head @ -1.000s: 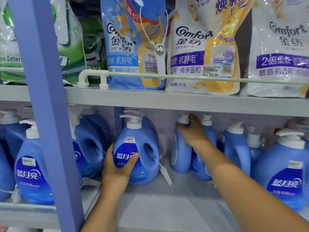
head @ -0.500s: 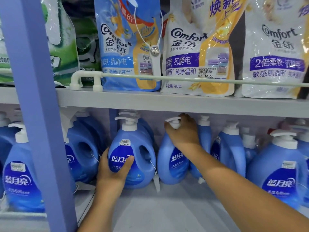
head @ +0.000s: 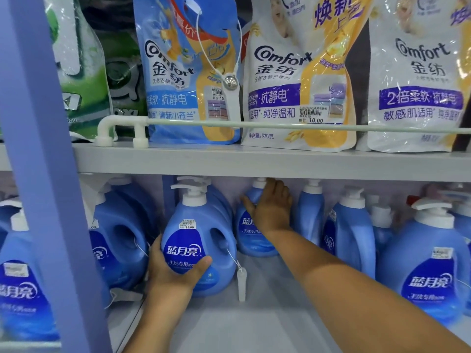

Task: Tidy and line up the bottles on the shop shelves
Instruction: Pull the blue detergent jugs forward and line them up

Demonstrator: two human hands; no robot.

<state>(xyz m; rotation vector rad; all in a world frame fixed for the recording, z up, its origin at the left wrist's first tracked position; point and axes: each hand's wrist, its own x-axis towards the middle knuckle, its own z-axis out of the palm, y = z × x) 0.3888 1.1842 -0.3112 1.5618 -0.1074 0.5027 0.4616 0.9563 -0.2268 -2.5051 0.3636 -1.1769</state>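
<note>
Shop shelves fill the whole view: a grey upper shelf (head: 229, 161) holds big soft refill bags (head: 300, 72), and the lower shelf (head: 254, 324) holds rows of blue bottles with white pump tops.

Biggest near the hands is the front bottle (head: 198, 248), standing up with its label facing out. The left hand (head: 173, 271) holds it low down, with the thumb curled across the label and the other fingers hidden round the bottle's left side. It has not moved since a moment ago.

Further back is the smaller bottle (head: 251, 235). The right hand (head: 272, 212) presses on its shoulder, fingers close together and reaching up by the white pump, thumb spread out to the left. A second ago this bottle stood sideways. Now its label faces out, and it sits further back, behind the fingers.

So one more bottle looks straight. Bottles to the right of the fingers (head: 349, 233) are turned sideways and probably need the same.

A small white tag (head: 241, 281) hangs from the front bottle.
</note>
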